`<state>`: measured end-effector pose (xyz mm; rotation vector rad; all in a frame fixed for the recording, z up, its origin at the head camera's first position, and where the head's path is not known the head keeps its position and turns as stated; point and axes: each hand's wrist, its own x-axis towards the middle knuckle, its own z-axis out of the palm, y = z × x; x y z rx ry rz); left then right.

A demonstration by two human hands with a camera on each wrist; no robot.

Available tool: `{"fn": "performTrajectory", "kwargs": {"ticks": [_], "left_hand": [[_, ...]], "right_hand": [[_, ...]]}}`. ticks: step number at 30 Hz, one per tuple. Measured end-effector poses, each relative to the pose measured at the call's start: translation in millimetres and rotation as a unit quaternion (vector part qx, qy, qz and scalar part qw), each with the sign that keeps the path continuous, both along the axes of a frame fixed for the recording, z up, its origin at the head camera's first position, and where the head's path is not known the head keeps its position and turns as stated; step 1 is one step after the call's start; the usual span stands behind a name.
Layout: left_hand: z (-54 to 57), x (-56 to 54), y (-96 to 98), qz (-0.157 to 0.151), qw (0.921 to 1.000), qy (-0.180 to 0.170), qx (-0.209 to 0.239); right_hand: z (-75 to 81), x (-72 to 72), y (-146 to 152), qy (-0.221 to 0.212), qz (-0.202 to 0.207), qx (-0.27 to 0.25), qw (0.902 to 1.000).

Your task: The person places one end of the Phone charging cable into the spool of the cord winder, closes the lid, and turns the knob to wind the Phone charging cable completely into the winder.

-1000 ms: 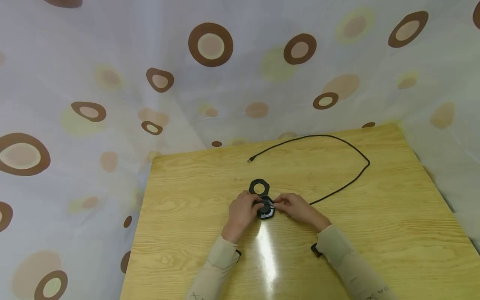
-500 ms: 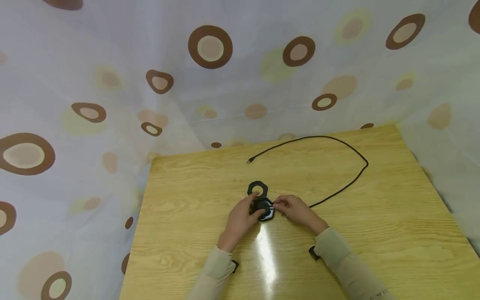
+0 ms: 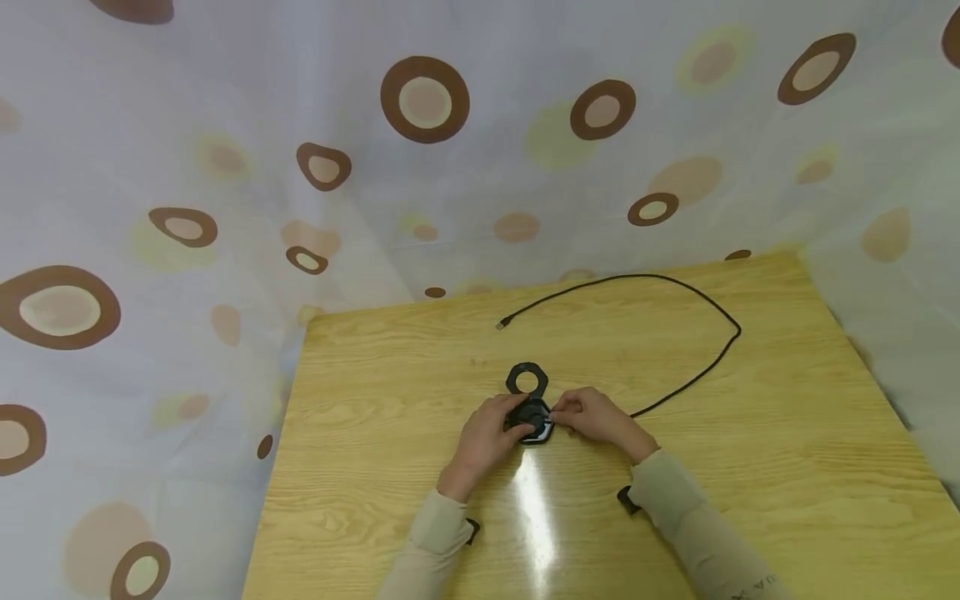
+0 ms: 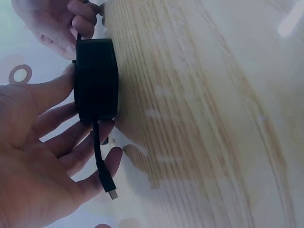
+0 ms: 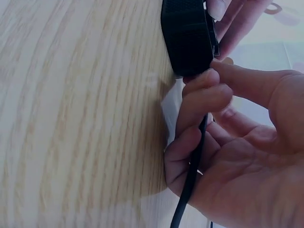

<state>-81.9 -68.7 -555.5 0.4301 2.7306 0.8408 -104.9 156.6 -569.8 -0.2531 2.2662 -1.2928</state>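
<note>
A black hexagonal device (image 3: 534, 427) lies on the wooden table (image 3: 750, 467) between both hands. My left hand (image 3: 487, 433) holds it from the left, thumb and fingers against its textured rim (image 4: 95, 78). A short lead with a small plug (image 4: 108, 186) hangs from the device by the left fingers. My right hand (image 3: 592, 417) pinches the long black cable (image 5: 192, 166) right where it meets the device (image 5: 187, 35). That cable (image 3: 697, 300) loops across the table's far right and ends in a plug (image 3: 500, 325). A black ring (image 3: 527, 380) lies just beyond the device.
A spotted curtain (image 3: 420, 167) hangs close behind and along both sides of the table. The table's left edge (image 3: 281, 467) and right edge (image 3: 885, 392) run near it. A bright glare streak (image 3: 536, 517) lies between the forearms.
Both hands stay on the device and have shifted slightly right with it. The left fingers have closed in more over it. The ring sits a little further right.
</note>
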Motion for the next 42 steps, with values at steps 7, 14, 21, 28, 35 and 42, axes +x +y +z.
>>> {"fn": "performTrajectory", "kwargs": {"ticks": [7,14,21,28,35,42], "left_hand": [[-8.5,-2.6,-3.9,-0.015,0.9999,0.006,0.005],[-9.7,-1.1,-16.6,0.029,0.9994,0.010,0.015],[-3.7,-3.4,-20.6,0.070,0.9964,-0.039,0.028],[-2.0,-9.3,-18.2,0.087,0.9898,-0.099,0.053],[-0.8,-13.1,-20.3,0.077,0.9878,-0.120,0.063],[1.0,-14.1,-21.1,0.074,0.9858,-0.137,0.064]], "right_hand": [[0.6,-1.0,0,-0.015,-0.011,0.013,0.9997],[-3.6,5.6,-4,-0.004,-0.030,0.044,0.9986],[3.0,8.6,-8,-0.007,-0.046,0.074,0.9962],[0.9,9.0,-9,-0.012,-0.040,0.081,0.9958],[0.8,7.6,-8,0.000,-0.033,0.079,0.9964],[-1.1,7.1,-9,-0.015,-0.029,0.081,0.9962]]}}
